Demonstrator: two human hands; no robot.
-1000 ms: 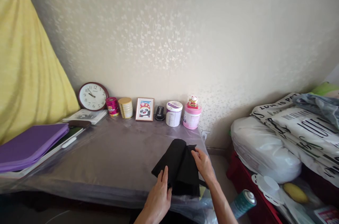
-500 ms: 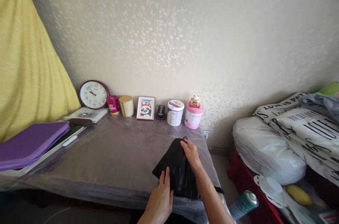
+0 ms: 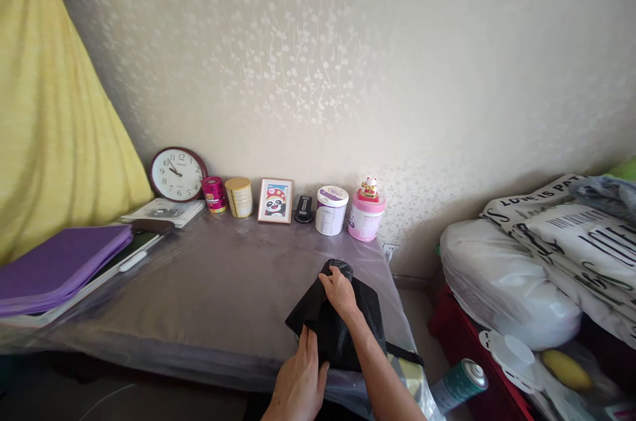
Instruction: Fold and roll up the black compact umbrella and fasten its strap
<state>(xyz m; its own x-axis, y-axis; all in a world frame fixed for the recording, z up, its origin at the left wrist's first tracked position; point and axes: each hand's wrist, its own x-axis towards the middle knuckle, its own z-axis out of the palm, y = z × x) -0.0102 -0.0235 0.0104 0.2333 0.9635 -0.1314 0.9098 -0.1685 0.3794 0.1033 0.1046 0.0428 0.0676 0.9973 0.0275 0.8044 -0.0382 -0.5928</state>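
Observation:
A black piece of thin, cloth-like material point(image 3: 366, 305) with a strap lies folded near the table's front right corner; its exact kind I cannot make out. My right hand point(image 3: 338, 288) is closed on a raised fold at its upper middle. At the lower left edge, my left hand point(image 3: 301, 371) holds the material between straight fingers and thumb, with the fingertips partly hidden by it. One pointed corner of the material spreads out to the left, and its black strap point(image 3: 405, 353) trails over the right side of the table.
Along the wall stand a clock point(image 3: 179, 174), a picture frame point(image 3: 275, 201), a white tub point(image 3: 331, 210) and a pink tub point(image 3: 366, 217). Purple folders point(image 3: 64, 268) lie at left. A spray can point(image 3: 460, 384) and a red bin point(image 3: 450, 321) are beyond the table's right edge.
My right hand has moved slightly left and pulled a fold over towards the middle of the black material. More material now shows on the right. My left hand stays at the lower edge.

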